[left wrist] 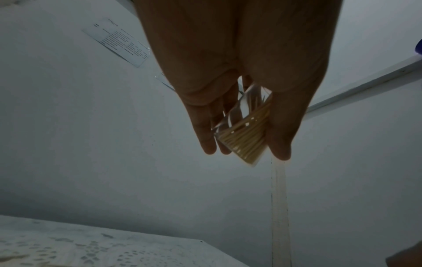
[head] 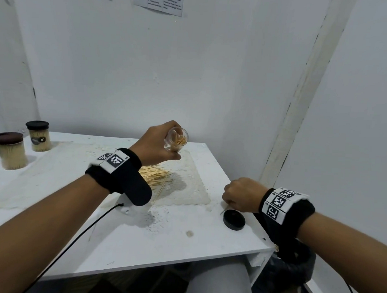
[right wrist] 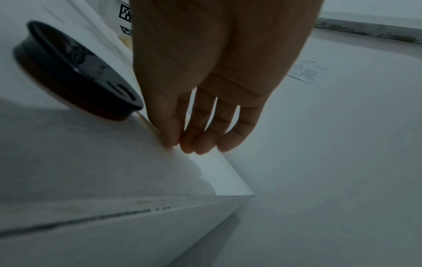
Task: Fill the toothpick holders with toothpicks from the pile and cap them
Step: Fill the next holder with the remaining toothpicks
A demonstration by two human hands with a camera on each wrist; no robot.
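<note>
My left hand grips a clear toothpick holder, uncapped and tilted, above the far side of the white table. In the left wrist view the holder sits between thumb and fingers, partly filled with toothpicks. The loose toothpick pile lies on the lace mat beneath that wrist. A black cap lies upside down near the table's right edge. Just behind it my right hand is curled on the tabletop. Its thumb and fingertips pinch a single toothpick beside the cap.
Two full, capped holders stand at the table's far left. The white lace mat covers the table's middle. A black cable runs across the near left. A dark bag hangs below the table's right corner. Walls close in behind and to the right.
</note>
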